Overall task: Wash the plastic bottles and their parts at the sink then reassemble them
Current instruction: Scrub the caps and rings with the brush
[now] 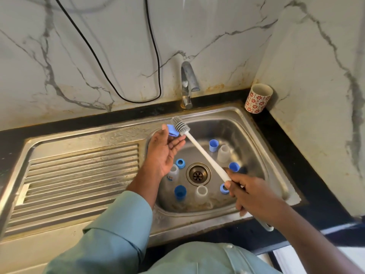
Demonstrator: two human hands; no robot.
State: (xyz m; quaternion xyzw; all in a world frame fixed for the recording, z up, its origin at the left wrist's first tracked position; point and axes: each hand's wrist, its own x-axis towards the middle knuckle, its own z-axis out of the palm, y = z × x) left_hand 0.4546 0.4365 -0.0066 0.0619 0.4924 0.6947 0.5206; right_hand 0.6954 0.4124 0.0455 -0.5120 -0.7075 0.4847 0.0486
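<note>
Lower right of frame, right hand [249, 191] curls round the white handle of the bottle brush [199, 151]. Centre, sink basin [256, 155] holds blue caps, blue rings and clear bottles around the drain [198, 174]. Above, left hand [165, 150], palm up, pinches a blue bottle part [172, 130] at its fingertips against the grey bristles. Top centre, tap [187, 84]; upper right, patterned cup [257, 98].

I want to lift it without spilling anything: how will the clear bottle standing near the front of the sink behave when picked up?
The clear bottle looks like thin plastic and empty, so probably light and slightly squeezable. It stands upright with its mouth open in the steel sink, so a sideways push may tip it, and then it might roll. If wet, it may be slippery.
</note>
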